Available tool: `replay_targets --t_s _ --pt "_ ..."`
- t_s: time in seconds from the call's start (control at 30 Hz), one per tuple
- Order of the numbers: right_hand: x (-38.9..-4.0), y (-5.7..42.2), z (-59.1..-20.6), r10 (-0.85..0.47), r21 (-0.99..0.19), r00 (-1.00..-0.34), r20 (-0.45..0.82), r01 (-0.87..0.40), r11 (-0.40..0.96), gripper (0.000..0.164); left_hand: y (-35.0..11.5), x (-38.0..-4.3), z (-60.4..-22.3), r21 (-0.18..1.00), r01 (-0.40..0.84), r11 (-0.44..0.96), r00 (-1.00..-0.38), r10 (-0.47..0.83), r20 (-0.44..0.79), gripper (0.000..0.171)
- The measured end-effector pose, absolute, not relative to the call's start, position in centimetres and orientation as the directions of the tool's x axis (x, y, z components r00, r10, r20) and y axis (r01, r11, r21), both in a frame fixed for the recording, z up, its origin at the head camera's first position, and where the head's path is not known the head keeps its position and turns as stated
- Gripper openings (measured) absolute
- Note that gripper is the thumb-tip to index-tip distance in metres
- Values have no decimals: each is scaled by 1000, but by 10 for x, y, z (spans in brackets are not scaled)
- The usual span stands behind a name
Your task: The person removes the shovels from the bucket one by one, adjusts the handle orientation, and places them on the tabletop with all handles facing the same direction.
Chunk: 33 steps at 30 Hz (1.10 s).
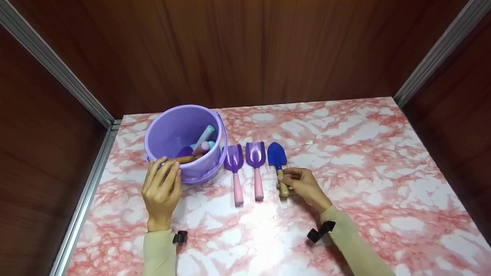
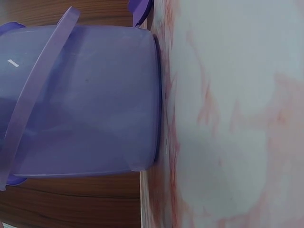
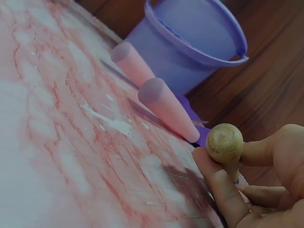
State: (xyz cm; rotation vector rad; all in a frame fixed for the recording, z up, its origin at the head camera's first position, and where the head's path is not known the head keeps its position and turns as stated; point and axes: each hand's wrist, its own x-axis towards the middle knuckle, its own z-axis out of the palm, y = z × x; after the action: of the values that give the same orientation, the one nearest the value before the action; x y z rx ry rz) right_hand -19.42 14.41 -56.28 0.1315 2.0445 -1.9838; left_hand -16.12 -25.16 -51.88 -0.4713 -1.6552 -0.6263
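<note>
In the head view my left hand (image 1: 162, 188) holds the near rim of a purple bucket (image 1: 199, 172), its fingers bent over the edge; the thumb is hidden. Close to those fingertips, a brown handle (image 1: 185, 159) leans inside the bucket, beside a teal handle (image 1: 204, 136) and a pink handle end. My right hand (image 1: 305, 186) pinches the wooden handle of a small blue-bladed trowel (image 1: 277, 154) between thumb and fingers. The handle's round end (image 3: 224, 142) faces the right wrist camera. The left wrist view shows the bucket's side (image 2: 104, 99) but no fingers.
Two purple toy shovels with pink handles, one nearer the bucket (image 1: 238, 188) and one nearer the trowel (image 1: 258, 186), lie side by side. Everything stands on a red-and-white marbled table (image 1: 364, 153). Brown wooden panels (image 1: 245, 50) enclose its back and sides.
</note>
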Motion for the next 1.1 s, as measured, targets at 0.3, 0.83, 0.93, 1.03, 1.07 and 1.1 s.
replay_targets --t_s 0.3,0.83,0.93,1.03,1.07,1.1 --pt "-196 138 -556 -89 -925 -982 -165 123 360 31 -253 -161 -520 155 624 766 -189 -44 981 18" --pt "-204 131 -550 -171 -827 -983 -63 -45 561 36 -253 -160 -519 151 630 762 -177 -49 983 18" --pt "-205 132 -550 -170 -819 -984 -57 -52 571 34 -252 -160 -520 152 630 761 -180 -47 983 17" --pt "-205 134 -550 -172 -812 -983 -55 -57 581 35 -252 -161 -520 150 632 760 -179 -46 983 17" --pt "-205 135 -550 -175 -811 -983 -57 -57 583 35 -252 -162 -520 150 632 760 -179 -45 983 16" --pt "-205 136 -550 -177 -808 -982 -60 -57 587 35 -251 -162 -520 149 632 761 -178 -45 983 16"
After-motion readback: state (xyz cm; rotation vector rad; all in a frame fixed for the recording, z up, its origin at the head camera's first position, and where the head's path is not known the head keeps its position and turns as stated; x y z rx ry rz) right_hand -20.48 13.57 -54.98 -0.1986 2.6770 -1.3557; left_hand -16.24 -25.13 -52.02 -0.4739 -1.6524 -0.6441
